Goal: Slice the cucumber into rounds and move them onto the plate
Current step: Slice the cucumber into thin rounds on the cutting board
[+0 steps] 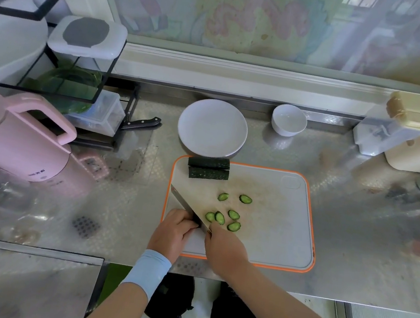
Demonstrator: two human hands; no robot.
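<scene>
Several green cucumber rounds (231, 213) lie scattered on the white cutting board (281, 237) with an orange rim. Two dark cucumber pieces (208, 168) rest side by side at the board's far left edge. My left hand (172, 234) presses a short cucumber piece (196, 221) against the board; most of that piece is hidden. My right hand (223, 248) grips the handle of a cleaver (184, 204), whose blade stands between the hands, just left of the rounds. A white plate (212, 128) sits bare beyond the board.
A white bowl (288, 120) stands right of the plate. A second knife (141, 123) pokes out from a black rack at the left. A pink kettle (19, 139) and glassware occupy the left counter; containers and bottles crowd the right edge.
</scene>
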